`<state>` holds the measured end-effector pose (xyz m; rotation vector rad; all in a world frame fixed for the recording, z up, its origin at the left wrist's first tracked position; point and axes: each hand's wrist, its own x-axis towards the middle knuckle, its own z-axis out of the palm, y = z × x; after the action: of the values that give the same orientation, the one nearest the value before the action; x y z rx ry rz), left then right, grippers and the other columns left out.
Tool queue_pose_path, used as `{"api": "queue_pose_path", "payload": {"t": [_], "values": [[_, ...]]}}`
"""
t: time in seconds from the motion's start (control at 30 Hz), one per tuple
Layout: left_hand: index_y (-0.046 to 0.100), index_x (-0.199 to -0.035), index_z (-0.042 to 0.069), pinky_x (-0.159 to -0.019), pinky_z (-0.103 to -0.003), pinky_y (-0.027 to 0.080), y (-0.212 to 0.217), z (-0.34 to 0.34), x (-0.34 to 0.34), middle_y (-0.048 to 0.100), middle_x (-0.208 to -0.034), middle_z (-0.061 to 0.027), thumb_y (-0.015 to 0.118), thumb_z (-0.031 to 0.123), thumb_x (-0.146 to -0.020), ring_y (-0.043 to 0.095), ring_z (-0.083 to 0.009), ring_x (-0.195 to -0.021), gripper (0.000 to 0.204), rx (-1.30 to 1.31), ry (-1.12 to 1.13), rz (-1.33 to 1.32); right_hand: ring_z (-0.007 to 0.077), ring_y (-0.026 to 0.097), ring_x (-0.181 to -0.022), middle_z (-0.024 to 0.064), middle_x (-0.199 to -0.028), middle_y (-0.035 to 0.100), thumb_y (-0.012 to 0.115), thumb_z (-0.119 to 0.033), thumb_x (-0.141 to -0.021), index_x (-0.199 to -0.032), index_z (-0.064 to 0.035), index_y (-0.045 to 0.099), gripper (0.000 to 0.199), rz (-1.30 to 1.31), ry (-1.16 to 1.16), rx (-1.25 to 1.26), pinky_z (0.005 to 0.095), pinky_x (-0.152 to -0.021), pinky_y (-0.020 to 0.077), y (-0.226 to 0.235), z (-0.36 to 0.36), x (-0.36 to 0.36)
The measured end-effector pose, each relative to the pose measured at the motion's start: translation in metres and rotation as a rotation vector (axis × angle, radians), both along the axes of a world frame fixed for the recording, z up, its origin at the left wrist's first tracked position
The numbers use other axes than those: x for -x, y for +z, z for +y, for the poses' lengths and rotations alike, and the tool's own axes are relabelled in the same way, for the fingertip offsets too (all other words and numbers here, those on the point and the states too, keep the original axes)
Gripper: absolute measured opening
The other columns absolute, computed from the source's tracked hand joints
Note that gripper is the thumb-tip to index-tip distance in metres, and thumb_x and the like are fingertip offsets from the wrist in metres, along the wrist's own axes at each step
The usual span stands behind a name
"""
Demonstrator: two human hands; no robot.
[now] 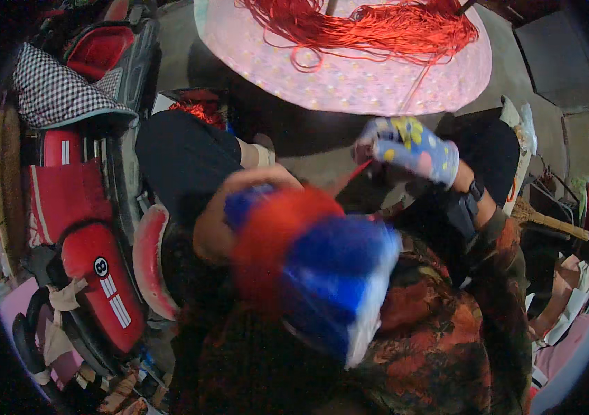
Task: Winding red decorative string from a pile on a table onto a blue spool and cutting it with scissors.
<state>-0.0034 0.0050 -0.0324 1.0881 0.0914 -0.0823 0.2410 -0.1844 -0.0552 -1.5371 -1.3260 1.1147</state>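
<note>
Close below me is a blue spool-like piece [343,259] with a thick band of red cord [277,235] around it; motion smears both. Against its far left side is my left hand [260,181], apparently wrapped round it, most of the fingers hidden. My right hand [405,149], in a blue glove with yellow flowers and dots, is closed on a red strand that runs to the wound piece. Thin strands also stretch from the right hand's area up to a large loose skein of red cord [377,41] on a pink dotted round cloth [294,83].
To my left stands a red and black ride-on vehicle [104,283] with a checked cloth [66,86]. A box holding red strands [198,111] sits beyond my left knee. At right lie a straw broom [550,220] and assorted clutter.
</note>
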Motion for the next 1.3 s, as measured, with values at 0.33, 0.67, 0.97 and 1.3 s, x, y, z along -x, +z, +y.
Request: {"api": "queue_pose_path", "payload": {"t": [0.33,0.67,0.97,1.3], "values": [[0.058,-0.11,0.003,-0.075,-0.028,0.05,-0.025,-0.013,-0.025,0.06,-0.093,-0.0023,0.076,0.024,-0.077,0.057,-0.009,-0.084,0.044,-0.506,0.355,0.364,0.033,0.062,-0.067,0.0136,-0.07,0.061,0.065,-0.025,-0.088,-0.079,-0.0076,0.06,0.02,-0.666,0.244,-0.231,0.038,-0.058,0.0488,0.061,0.001,0.031],[0.049,-0.13,0.002,-0.089,-0.03,0.048,-0.006,-0.006,0.014,0.059,-0.119,-0.0064,0.072,0.037,-0.077,0.059,-0.0149,-0.103,0.068,0.136,0.42,0.146,0.0177,0.063,-0.076,0.0099,-0.086,0.068,0.059,-0.021,-0.093,-0.098,-0.0026,0.063,0.019,0.041,0.036,-0.052,0.0318,-0.072,0.0502,-0.017,-0.005,0.016],[0.059,-0.109,0.002,-0.079,-0.028,0.05,-0.012,0.002,-0.019,0.06,-0.095,-0.0035,0.074,0.018,-0.078,0.059,-0.0106,-0.087,0.038,-0.489,0.502,0.315,0.0308,0.061,-0.064,0.0124,-0.069,0.06,0.065,-0.018,-0.086,-0.078,-0.0052,0.063,0.015,-0.444,0.231,-0.33,0.0349,-0.055,0.0481,0.059,0.0,0.034],[0.057,-0.115,0.001,-0.087,-0.031,0.048,-0.036,0.008,0.009,0.06,-0.103,-0.0022,0.074,0.02,-0.076,0.058,-0.0116,-0.095,0.048,-0.134,0.362,0.158,0.0123,0.063,-0.075,0.0042,-0.082,0.068,0.062,-0.024,-0.092,-0.094,-0.0007,0.064,0.023,0.27,0.062,0.082,0.0294,-0.071,0.0513,-0.003,-0.005,0.025]]}}
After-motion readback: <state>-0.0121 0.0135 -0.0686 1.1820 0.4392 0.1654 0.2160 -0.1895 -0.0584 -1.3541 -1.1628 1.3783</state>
